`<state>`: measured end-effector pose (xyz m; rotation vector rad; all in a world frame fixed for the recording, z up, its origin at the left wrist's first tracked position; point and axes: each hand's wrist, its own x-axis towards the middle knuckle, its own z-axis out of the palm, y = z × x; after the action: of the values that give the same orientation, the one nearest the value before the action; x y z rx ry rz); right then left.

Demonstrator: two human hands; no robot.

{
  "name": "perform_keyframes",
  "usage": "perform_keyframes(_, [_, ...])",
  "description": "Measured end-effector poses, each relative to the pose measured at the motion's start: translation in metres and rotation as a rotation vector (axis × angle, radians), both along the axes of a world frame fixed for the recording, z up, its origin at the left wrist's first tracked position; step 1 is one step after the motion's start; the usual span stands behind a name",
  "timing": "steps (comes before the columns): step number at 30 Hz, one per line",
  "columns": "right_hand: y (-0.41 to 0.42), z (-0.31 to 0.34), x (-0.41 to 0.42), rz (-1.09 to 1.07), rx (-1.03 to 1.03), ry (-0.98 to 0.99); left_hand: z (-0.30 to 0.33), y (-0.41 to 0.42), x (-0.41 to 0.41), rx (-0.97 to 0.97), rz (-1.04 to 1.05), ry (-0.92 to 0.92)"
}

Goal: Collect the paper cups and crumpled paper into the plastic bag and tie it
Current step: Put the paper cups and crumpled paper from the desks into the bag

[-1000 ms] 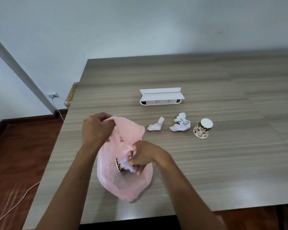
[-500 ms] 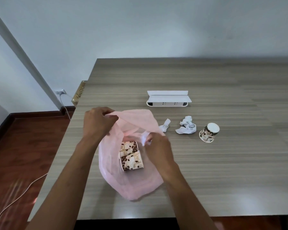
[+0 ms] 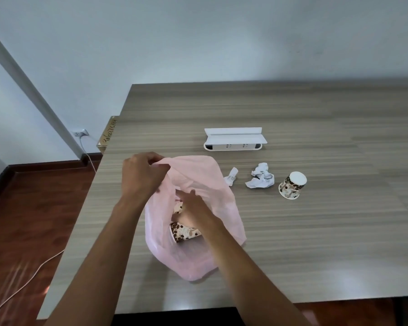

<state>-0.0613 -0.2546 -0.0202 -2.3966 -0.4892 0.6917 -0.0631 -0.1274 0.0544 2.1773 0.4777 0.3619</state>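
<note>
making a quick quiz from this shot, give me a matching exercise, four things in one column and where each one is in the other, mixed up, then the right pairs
Things
1. pink plastic bag
2. upside-down paper cup
3. white power strip
4. patterned cup lying on its side

Places or states
A. inside the bag
B. farthest back on the table, beyond the crumpled paper
C. on the table at the right end of the row of litter
D. mouth held up by the left hand

Pairs: 1-D, 2-C, 3-B, 4-A
</note>
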Motion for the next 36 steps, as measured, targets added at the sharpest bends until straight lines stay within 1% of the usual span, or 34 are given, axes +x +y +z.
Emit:
perform_keyframes(2, [-0.019, 0.003, -0.002, 0.012, -0.017, 0.013, -0.002, 0.001, 0.002, -0.001, 0.019, -0.017])
perform_keyframes(3, [-0.030, 0.007, -0.002, 0.008, -0.001, 0.061, -0.004, 0.002, 0.003, 0.003, 0.028, -0.022])
perform_keyframes(4, [-0.043, 0.013, -0.002, -0.015, 0.046, 0.143, -0.004, 0.002, 0.005, 0.001, 0.039, -0.026])
perform_keyframes(6, [-0.068, 0.028, 0.001, -0.095, 0.205, 0.346, -0.006, 0.002, 0.007, -0.013, 0.064, -0.031])
perform_keyframes(7, [-0.079, 0.034, 0.005, -0.145, 0.286, 0.390, -0.006, 0.002, 0.008, -0.017, 0.078, -0.031])
perform_keyframes(8, [-0.090, 0.039, 0.012, -0.207, 0.347, 0.367, -0.006, 0.003, 0.009, -0.017, 0.096, -0.028])
perform_keyframes(9, [-0.100, 0.042, 0.020, -0.289, 0.387, 0.298, -0.005, 0.004, 0.011, -0.018, 0.114, -0.028])
perform_keyframes(12, [-0.120, 0.030, 0.050, -0.626, 0.426, 0.023, -0.003, 0.008, 0.015, -0.025, 0.163, -0.036])
perform_keyframes(14, [-0.122, 0.007, 0.069, -0.787, 0.407, -0.050, -0.001, 0.012, 0.016, -0.017, 0.204, -0.046])
perform_keyframes(15, [-0.121, -0.006, 0.079, -0.805, 0.379, -0.059, 0.000, 0.012, 0.016, -0.008, 0.221, -0.051])
perform_keyframes(16, [-0.119, -0.019, 0.087, -0.778, 0.335, -0.056, 0.001, 0.012, 0.015, -0.002, 0.230, -0.054])
perform_keyframes(20, [-0.107, -0.059, 0.118, -0.513, 0.083, -0.087, 0.003, 0.006, 0.018, 0.008, 0.226, -0.037])
perform_keyframes(26, [-0.095, -0.094, 0.152, -0.216, -0.131, -0.039, -0.006, -0.015, 0.034, -0.036, 0.192, -0.005])
perform_keyframes(28, [-0.097, -0.104, 0.153, -0.088, -0.249, -0.078, -0.010, -0.020, 0.037, -0.031, 0.166, 0.005])
perform_keyframes(29, [-0.100, -0.108, 0.150, -0.024, -0.330, -0.141, -0.011, -0.021, 0.038, -0.027, 0.157, -0.004])
perform_keyframes(30, [-0.102, -0.113, 0.146, -0.010, -0.356, -0.175, -0.012, -0.023, 0.038, -0.026, 0.151, -0.017])
perform_keyframes(31, [-0.104, -0.120, 0.142, -0.026, -0.333, -0.183, -0.013, -0.023, 0.037, -0.031, 0.150, -0.026])
perform_keyframes(32, [-0.105, -0.125, 0.137, -0.107, -0.286, -0.161, -0.014, -0.022, 0.036, -0.043, 0.155, -0.027])
perform_keyframes(35, [-0.111, -0.133, 0.130, -0.174, -0.289, -0.107, -0.013, -0.017, 0.031, -0.067, 0.192, -0.011])
perform_keyframes(36, [-0.113, -0.132, 0.129, -0.235, -0.235, -0.079, -0.013, -0.015, 0.029, -0.064, 0.199, -0.007])
